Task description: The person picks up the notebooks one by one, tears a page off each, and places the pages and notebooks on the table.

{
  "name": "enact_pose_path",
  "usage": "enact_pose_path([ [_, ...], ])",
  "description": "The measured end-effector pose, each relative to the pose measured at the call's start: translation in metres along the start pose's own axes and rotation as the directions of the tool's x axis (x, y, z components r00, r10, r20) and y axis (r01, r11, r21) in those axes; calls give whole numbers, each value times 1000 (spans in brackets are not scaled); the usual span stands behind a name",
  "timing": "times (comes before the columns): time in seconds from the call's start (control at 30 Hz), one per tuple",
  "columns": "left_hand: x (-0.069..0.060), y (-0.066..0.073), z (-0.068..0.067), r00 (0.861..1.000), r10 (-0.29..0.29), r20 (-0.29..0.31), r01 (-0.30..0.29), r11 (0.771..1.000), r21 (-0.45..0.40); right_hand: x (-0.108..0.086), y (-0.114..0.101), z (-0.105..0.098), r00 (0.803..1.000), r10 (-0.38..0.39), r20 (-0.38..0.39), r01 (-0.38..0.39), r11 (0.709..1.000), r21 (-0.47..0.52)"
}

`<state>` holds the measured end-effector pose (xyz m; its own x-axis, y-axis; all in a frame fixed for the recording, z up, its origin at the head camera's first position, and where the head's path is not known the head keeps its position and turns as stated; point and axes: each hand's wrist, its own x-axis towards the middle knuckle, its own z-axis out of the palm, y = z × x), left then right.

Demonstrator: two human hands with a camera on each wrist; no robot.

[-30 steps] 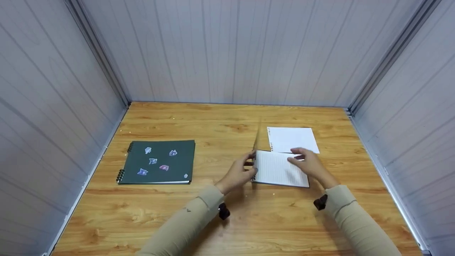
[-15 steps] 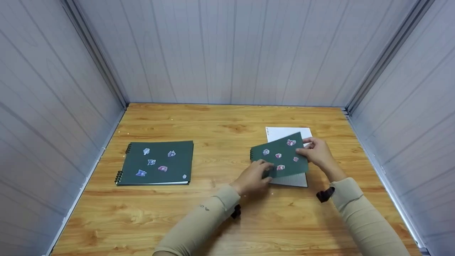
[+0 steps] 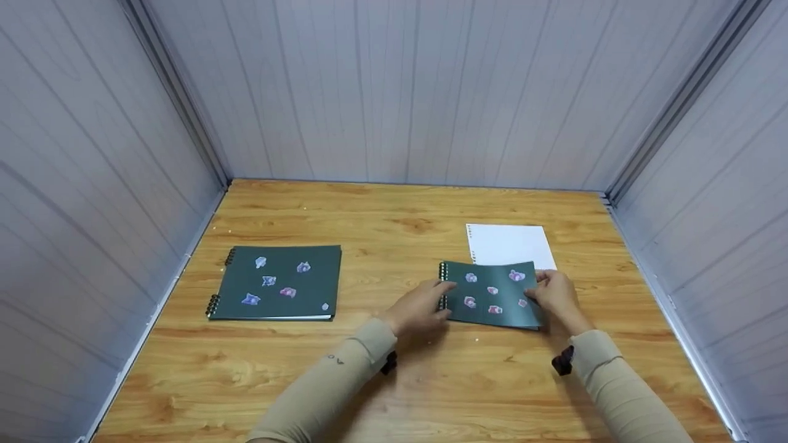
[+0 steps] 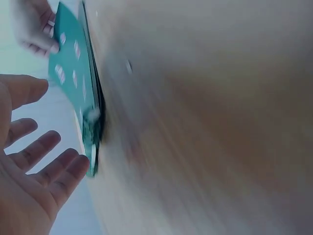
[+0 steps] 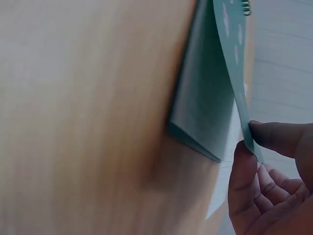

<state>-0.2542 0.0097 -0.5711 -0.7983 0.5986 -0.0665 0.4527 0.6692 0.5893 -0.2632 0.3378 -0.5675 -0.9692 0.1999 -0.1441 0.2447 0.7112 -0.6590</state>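
Note:
A small spiral notebook with a dark green, stickered cover lies right of the table's middle. My right hand pinches the free edge of its front cover between thumb and fingers. In the right wrist view that cover stands lifted and bent above the pages. My left hand is at the spiral edge, its fingers spread and fairly straight. The left wrist view shows the left fingers beside the metal rings, gripping nothing; whether a fingertip touches the binding I cannot tell.
A white loose sheet with punched holes lies behind the small notebook, which overlaps its near edge. On the left lies a larger green spiral notebook with stickers. Pale panel walls enclose the wooden table at the back and sides.
The notebook's lined pages, exposed a second ago, are now under the green cover, which my right hand has brought over and down. My left hand has drawn back left from the cover to the spiral.

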Motion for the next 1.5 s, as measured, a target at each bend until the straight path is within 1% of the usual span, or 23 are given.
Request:
enact_pose_path([
  [0.07, -4, -9, -6, 1000, 11, -14, -11, 999, 30, 1, 5, 4, 1000, 18, 2, -18, 1000, -8],
  [0.13, -10, -18, -13, 999, 8, -31, -7, 999, 42, 1, 9, 7, 999, 31, 6, -31, 999, -22],
  [0.2, -18, -28, -21, 999, -11, -43, 12, 999, 31, 1, 12, 7, 999, 49, 17, -49, 998, -31],
  [0.27, -27, -37, -29, 997, -45, -60, 46, 999, 11, 1, 13, 7, 998, 57, 23, -57, 998, -39],
  [0.3, -31, -43, -33, 996, -59, -68, 60, 998, 5, 1, 14, 7, 998, 57, 23, -56, 997, -44],
  [0.37, -40, -55, -42, 994, -66, -86, 66, 998, 0, 0, 14, 7, 998, 50, 23, -49, 997, -54],
  [0.47, -55, -76, -56, 989, -77, -123, 80, 996, 24, -2, 15, 7, 1000, 22, 22, -20, 997, -78],
  [0.53, -66, -90, -65, 985, -97, -145, 103, 994, 38, -4, 15, 8, 1000, 10, 21, -8, 996, -94],
  [0.67, -86, -116, -83, 970, -145, -196, 162, 984, 73, -6, 15, 8, 999, 23, 27, -19, 992, -128],
  [0.8, -107, -142, -98, 951, -220, -218, 245, 965, 97, -6, 10, 11, 999, 26, 30, -21, 985, -171],
  [0.93, -129, -165, -110, 925, -303, -230, 334, 937, 106, -4, 2, 17, 999, -14, 31, 21, 976, -216],
  [1.03, -144, -179, -116, 912, -320, -256, 359, 926, 118, -4, -5, 23, 998, -54, 34, 60, 969, -239],
  [1.13, -157, -192, -121, 899, -327, -290, 376, 918, 131, -6, -13, 29, 995, -98, 27, 102, 963, -250],
  [1.2, -165, -200, -123, 891, -342, -300, 396, 907, 140, -8, -19, 34, 991, -129, 19, 130, 958, -254],
  [1.3, -174, -210, -125, 875, -383, -297, 441, 883, 161, -10, -31, 42, 986, -169, 16, 167, 952, -255],
  [1.4, -180, -217, -128, 863, -416, -287, 474, 863, 174, -12, -44, 50, 978, -209, 22, 208, 942, -264],
  [1.5, -183, -223, -129, 857, -435, -275, 491, 851, 186, -15, -58, 59, 971, -238, 34, 237, 930, -280],
])
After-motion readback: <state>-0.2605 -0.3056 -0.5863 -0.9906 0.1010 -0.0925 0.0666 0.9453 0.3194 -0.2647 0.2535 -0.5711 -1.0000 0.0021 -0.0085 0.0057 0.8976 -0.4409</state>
